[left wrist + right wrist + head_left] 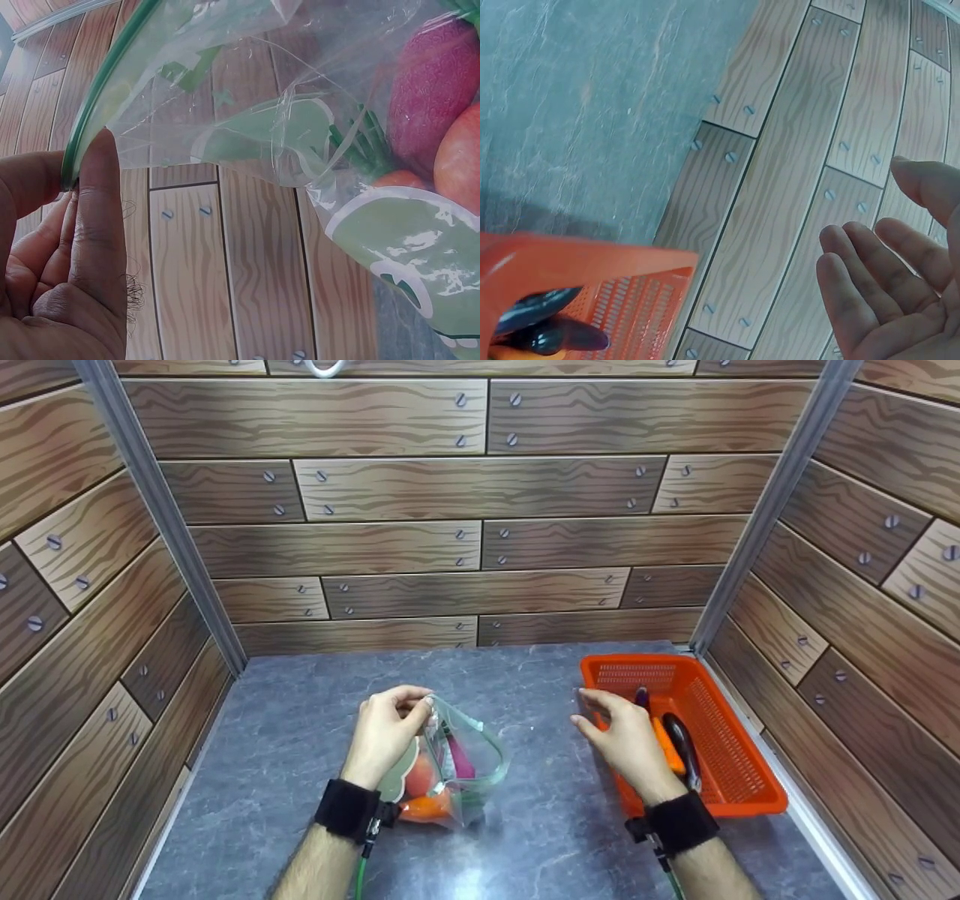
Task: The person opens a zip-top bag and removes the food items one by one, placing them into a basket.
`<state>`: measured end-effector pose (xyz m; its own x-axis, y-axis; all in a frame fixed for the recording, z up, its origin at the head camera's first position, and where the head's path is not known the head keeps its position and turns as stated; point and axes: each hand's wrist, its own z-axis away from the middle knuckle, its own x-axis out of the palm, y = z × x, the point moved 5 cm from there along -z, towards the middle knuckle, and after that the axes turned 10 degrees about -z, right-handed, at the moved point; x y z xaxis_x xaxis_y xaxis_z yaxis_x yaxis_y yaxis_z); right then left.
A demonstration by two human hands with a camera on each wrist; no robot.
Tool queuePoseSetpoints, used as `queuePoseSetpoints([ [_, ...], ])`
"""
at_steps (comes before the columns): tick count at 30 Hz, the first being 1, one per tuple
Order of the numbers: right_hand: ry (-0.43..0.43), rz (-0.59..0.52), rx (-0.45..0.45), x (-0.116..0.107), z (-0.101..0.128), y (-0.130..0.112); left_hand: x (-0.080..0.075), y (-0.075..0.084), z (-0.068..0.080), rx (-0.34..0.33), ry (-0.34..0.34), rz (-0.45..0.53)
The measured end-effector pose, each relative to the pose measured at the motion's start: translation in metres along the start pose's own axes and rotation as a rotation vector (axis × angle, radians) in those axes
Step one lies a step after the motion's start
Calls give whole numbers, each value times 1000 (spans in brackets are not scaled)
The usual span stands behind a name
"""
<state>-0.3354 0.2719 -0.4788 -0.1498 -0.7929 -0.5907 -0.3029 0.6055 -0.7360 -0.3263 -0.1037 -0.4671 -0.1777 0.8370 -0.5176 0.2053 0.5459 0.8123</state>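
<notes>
My left hand pinches the green-edged mouth of a clear zip bag between thumb and fingers. Through the plastic show an orange carrot, a round reddish fruit and a magenta, rough-skinned vegetable. The bag's mouth gapes toward the right. My right hand hovers by the left side of an orange basket, its fingers apart and holding nothing. In the basket lie a dark eggplant, a carrot and another dark purple piece, partly hidden behind the hand.
A grey marbled tabletop lies under everything. Wood-patterned walls close it in at the back and both sides, with grey metal posts in the corners. The basket stands near the right wall.
</notes>
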Motion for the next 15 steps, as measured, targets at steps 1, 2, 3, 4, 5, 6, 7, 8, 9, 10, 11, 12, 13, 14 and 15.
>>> queuePoseSetpoints([
  [1,-3,-3,-3,1,0,-2,0,0,0,-1,1,2],
  [2,-8,-4,-4,3,0,-4,0,0,0,2,2,2],
  [3,-13,-4,-6,5,1,-6,0,0,0,1,2,3],
  [4,-18,-5,-9,6,1,-8,0,0,0,2,3,2],
  [5,-20,-4,-14,8,1,-10,0,0,0,1,3,0],
  [6,-22,-2,-20,10,1,-11,0,0,-1,-1,3,-1],
  [7,-24,3,-27,12,2,-13,0,0,-1,1,4,-2],
  [8,-23,7,-35,14,2,-16,0,0,0,3,2,1],
  [9,-23,11,-42,16,2,-18,1,0,0,1,-1,4],
  [10,-25,12,-46,18,2,-19,1,0,-1,-1,-3,6],
  [11,-27,11,-51,20,2,-21,1,-1,-1,-3,-6,9],
  [12,-29,6,-52,23,3,-22,1,-1,-1,-2,-8,14],
  [13,-33,0,-55,25,3,-24,1,-1,-1,-1,-10,18],
  [14,-37,-9,-54,27,3,-25,1,-1,-1,-3,-12,20],
  [15,-42,-18,-53,30,4,-26,1,-1,-1,-2,-11,19],
])
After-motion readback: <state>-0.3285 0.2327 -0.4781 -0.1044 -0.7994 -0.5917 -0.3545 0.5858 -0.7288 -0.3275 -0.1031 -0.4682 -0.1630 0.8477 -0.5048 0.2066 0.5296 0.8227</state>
